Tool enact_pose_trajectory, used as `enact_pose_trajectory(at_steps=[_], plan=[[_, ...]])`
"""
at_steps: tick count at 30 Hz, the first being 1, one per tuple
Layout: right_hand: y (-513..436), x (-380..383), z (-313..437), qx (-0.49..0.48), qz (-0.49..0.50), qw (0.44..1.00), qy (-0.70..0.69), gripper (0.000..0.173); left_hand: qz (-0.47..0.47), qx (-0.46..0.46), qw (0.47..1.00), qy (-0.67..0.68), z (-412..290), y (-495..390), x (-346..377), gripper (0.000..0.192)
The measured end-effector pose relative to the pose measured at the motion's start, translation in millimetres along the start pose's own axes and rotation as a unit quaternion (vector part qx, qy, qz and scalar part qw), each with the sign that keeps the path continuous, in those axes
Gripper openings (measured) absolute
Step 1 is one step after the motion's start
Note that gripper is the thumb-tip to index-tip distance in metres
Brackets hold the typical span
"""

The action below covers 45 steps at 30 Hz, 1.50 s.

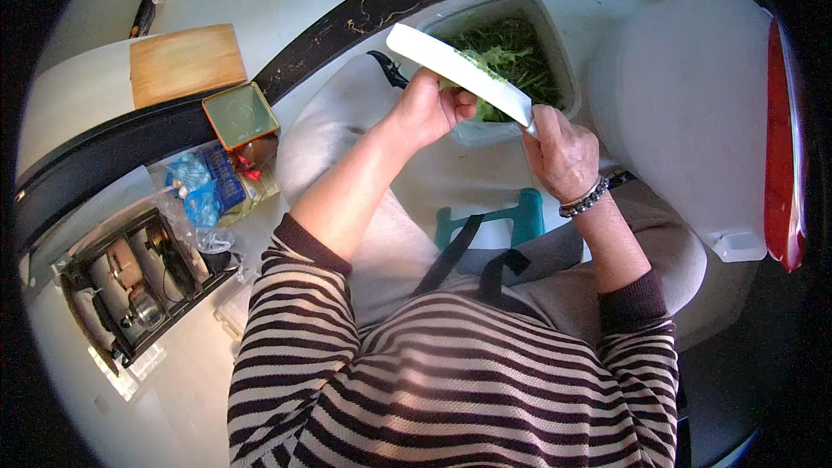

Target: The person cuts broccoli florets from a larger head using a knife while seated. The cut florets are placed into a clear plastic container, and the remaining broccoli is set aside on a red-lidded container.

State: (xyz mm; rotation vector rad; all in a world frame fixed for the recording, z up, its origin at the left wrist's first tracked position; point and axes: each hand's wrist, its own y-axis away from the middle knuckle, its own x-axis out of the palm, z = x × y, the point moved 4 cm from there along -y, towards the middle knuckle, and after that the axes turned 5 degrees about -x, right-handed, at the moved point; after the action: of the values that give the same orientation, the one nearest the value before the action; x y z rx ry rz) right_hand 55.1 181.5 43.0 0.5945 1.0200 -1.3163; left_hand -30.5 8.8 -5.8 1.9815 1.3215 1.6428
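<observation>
My right hand (562,155) is closed round the handle of a wide-bladed kitchen knife (460,73), whose pale blade points up and left. Behind the blade, my left hand (432,107) has its fingers curled round some leafy greens, mostly hidden by the knife. Bits of green cling along the blade's far edge. Both hands are over the near side of a translucent plastic tub (567,65), which holds chopped green leaves (536,75). A beaded bracelet circles my right wrist.
A teal plastic stool (528,211) stands between my legs. To the right is a large white container (682,117) beside something red. At left are a wooden board (188,65), a square orange-rimmed tin (240,116), blue plastic bags (198,188) and a black compartmented tray (146,279).
</observation>
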Motion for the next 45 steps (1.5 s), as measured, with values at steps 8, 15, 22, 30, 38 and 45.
enact_pose_trajectory(at_steps=[8, 15, 22, 30, 38, 45], plan=[[0, 3, -2, 0.029, 0.051, 0.996, -0.063, 0.016, -0.058, 0.021, 0.994, -0.094, -2, 5, 7, 0.026], [2, 8, -1, 0.066, 0.065, 0.991, -0.096, 0.016, -0.081, 0.039, 0.991, -0.099, -7, 2, 2, 0.022], [5, 10, -3, 0.099, 0.087, 0.985, -0.111, 0.018, -0.086, 0.029, 0.985, -0.147, -1, 3, 10, 0.014], [6, 11, -3, 0.119, 0.095, 0.977, -0.151, 0.018, -0.079, 0.050, 0.989, -0.110, -8, -2, -2, 0.009], [4, 15, -1, 0.134, 0.118, 0.973, -0.144, 0.020, -0.103, 0.030, 0.981, -0.163, 5, -3, -2, 0.008], [8, 14, -4, 0.126, 0.099, 0.976, -0.145, 0.020, -0.098, 0.028, 0.974, -0.202, 5, -1, 9, 0.010]])
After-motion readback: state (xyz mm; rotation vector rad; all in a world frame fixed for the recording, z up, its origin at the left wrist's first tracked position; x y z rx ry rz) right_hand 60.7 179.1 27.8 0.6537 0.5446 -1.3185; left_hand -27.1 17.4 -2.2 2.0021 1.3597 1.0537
